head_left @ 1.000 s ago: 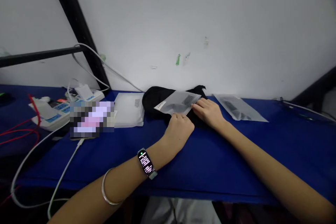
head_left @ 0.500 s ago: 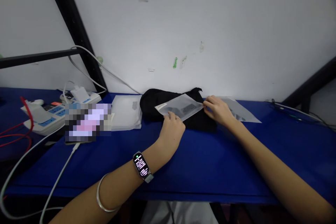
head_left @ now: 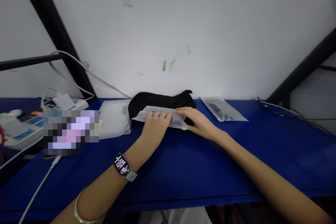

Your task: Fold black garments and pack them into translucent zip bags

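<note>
A frosted plastic zip bag (head_left: 177,122) lies tilted against the front of a bundle of black cloth (head_left: 154,100). My left hand (head_left: 156,126) is on the bag's middle, its bent fingers gripping the film and the fingertips partly hidden in its folds. At the bag's right end, my right hand (head_left: 199,122) has its fingers over the upper edge and its thumb lower down near the corner. Whatever the bag contains cannot be made out. Another frosted bag (head_left: 223,109), with something dark inside, rests to the right of my right hand.
Left of the cloth is a stack of frosted bags (head_left: 115,117). A blurred-out phone (head_left: 70,133) with a white cable (head_left: 39,185) sits farther left, beside white power strips (head_left: 28,131). Dark cables (head_left: 278,112) run along the back right of the blue table (head_left: 210,171).
The bag has come down and nearer, its face now tilted and creased. My right hand has shifted to its lower right end. The camera view has turned slightly to the right.
</note>
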Demonstrator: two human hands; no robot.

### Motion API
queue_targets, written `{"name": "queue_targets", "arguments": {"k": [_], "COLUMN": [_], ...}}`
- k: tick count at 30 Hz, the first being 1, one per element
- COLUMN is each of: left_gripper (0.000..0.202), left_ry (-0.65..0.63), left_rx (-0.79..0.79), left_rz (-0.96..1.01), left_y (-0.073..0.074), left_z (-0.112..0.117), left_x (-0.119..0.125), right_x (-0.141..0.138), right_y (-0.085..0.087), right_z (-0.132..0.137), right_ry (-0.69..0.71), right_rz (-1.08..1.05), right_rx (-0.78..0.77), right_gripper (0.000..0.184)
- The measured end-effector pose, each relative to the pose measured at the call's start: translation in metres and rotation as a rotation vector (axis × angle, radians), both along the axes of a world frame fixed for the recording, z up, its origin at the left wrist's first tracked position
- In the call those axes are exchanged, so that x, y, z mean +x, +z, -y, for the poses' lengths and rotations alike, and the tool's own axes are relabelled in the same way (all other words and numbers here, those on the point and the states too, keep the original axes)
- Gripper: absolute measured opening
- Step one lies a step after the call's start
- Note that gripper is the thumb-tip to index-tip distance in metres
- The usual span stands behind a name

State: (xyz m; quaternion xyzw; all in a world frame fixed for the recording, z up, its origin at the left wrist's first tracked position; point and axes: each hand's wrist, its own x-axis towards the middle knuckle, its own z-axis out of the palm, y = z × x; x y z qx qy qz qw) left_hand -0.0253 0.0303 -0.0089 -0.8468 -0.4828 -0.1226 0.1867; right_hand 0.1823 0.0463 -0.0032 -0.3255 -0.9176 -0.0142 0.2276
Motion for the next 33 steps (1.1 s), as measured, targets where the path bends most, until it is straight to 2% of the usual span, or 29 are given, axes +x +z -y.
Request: {"name": "queue_targets", "arguments": {"k": [6, 8, 10, 12, 15, 17, 19, 21, 23, 25, 28, 31, 33], "left_gripper": [0.039, 0.048, 0.057, 0.060, 0.052, 0.036, 0.024, 0.025, 0.028, 0.030, 0.030, 0.028, 0.027], "left_ry": [-0.042, -0.051, -0.032, 0.005, 0.019, -0.009, -0.037, -0.050, -0.060, -0.072, -0.091, -0.112, -0.125], "left_rx": [-0.023, 0.065, 0.174, 0.230, 0.190, 0.083, -0.078, -0.214, -0.271, -0.272, -0.269, -0.273, -0.278], "left_rz": [0.033, 0.114, 0.226, 0.318, 0.355, 0.324, 0.285, 0.256, 0.235, 0.216, 0.202, 0.204, 0.206], "left_y": [0.000, 0.004, 0.010, 0.014, 0.010, 0.001, -0.009, -0.017, -0.019, -0.019, -0.017, -0.016, -0.017], "left_z": [-0.002, -0.002, -0.001, 0.000, -0.003, -0.008, -0.013, -0.015, -0.014, -0.011, -0.007, -0.005, -0.005], "left_x": [0.002, 0.003, 0.003, 0.002, 0.000, -0.001, -0.002, -0.002, 0.000, 0.001, 0.004, 0.005, 0.006], "right_x": [-0.006, -0.002, 0.011, 0.033, 0.074, 0.098, 0.117, 0.129, 0.137, 0.143, 0.154, 0.162, 0.162], "right_y": [-0.011, -0.007, 0.005, 0.020, 0.040, 0.045, 0.042, 0.034, 0.023, 0.013, 0.008, 0.020, 0.031], "right_z": [-0.001, -0.002, -0.004, -0.007, -0.011, -0.013, -0.015, -0.017, -0.020, -0.022, -0.023, -0.021, -0.024], "right_ry": [0.068, 0.037, -0.025, -0.144, -0.455, -0.676, -0.824, -0.905, -0.956, -0.984, -0.926, -0.724, -0.623], "right_rz": [-0.098, -0.151, -0.208, -0.265, -0.369, -0.385, -0.279, -0.061, 0.174, 0.324, 0.373, 0.327, 0.239], "right_rx": [-0.105, -0.135, -0.144, -0.100, 0.110, 0.270, 0.345, 0.266, 0.082, -0.060, -0.130, -0.230, -0.237], "right_gripper": [0.048, 0.048, 0.049, 0.047, 0.040, 0.044, 0.050, 0.050, 0.048, 0.050, 0.055, 0.072, 0.080]}}
